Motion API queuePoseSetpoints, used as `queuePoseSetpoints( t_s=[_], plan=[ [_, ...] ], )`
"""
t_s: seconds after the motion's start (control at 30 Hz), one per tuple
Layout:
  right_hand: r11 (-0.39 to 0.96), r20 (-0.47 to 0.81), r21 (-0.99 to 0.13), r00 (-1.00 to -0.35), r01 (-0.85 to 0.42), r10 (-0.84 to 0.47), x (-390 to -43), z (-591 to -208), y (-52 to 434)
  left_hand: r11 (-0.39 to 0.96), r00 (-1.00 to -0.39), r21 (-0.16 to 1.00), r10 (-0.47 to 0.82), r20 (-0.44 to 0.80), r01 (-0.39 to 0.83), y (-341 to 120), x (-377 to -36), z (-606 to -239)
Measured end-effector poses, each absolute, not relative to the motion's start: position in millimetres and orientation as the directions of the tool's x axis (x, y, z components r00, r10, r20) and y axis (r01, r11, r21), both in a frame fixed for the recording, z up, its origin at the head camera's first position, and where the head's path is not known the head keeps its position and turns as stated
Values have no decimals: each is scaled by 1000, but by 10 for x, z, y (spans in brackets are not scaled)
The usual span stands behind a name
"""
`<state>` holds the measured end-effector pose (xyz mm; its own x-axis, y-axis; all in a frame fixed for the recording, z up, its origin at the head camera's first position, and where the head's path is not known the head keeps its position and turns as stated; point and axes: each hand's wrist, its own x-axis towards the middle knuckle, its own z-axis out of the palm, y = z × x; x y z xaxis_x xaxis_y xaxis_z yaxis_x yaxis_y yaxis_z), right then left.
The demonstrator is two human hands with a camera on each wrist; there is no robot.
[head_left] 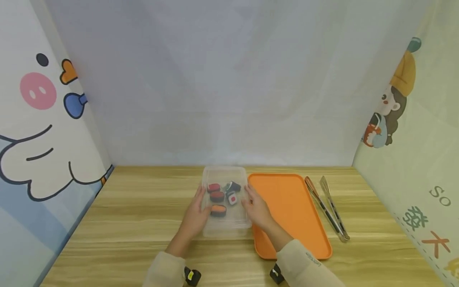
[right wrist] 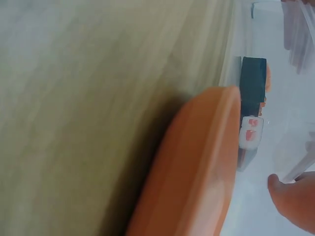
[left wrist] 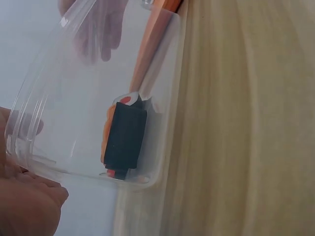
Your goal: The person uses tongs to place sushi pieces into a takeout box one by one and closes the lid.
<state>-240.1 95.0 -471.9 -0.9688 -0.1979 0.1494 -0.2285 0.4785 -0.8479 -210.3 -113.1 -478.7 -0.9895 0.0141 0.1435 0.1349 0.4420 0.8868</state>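
A clear plastic container (head_left: 229, 223) sits on the table left of the orange tray, with several toy-like sushi pieces inside. Among them are an orange-topped piece (head_left: 218, 210), two red-topped pieces (head_left: 216, 196) and a white roll (head_left: 232, 198) with a red centre. My left hand (head_left: 195, 215) grips the container's left side near its rim. Along the opposite side, my right hand (head_left: 259, 210) holds it too, beside the tray. In the left wrist view, the dark wrapper of one sushi piece (left wrist: 127, 135) shows through the wall. Whether a lid covers the container, I cannot tell.
An orange tray (head_left: 290, 215) lies just right of the container, under my right forearm. Metal tongs (head_left: 328, 207) with dark handles rest beyond its right edge. A pale curtain (head_left: 229, 87) hangs behind the wooden table (head_left: 143, 215), with printed cloths at both sides.
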Motion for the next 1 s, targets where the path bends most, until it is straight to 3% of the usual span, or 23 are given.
queuePoseSetpoints(
  t_s=[0.17,0.43,0.6,0.83,1.0],
  plan=[
    [534,132,-808,-961,-247,-245,-2401,-4765,904,465,-989,875,20,145,138,-1109,-2072,-4825],
    [553,70,-818,-982,-159,-178,-2351,-4791,813,556,-983,814,39,179,170,-1107,-2075,-4955],
    [547,66,-820,-977,-169,-204,-2395,-4755,825,527,-981,829,61,184,189,-1135,-2118,-4910],
    [462,15,-878,-974,-121,-227,-2520,-4682,892,394,-998,919,65,10,35,-1237,-2232,-4796],
    [506,7,-850,-963,-147,-268,-2790,-4557,910,356,-991,932,134,19,66,-1283,-2464,-4603]
  ],
)
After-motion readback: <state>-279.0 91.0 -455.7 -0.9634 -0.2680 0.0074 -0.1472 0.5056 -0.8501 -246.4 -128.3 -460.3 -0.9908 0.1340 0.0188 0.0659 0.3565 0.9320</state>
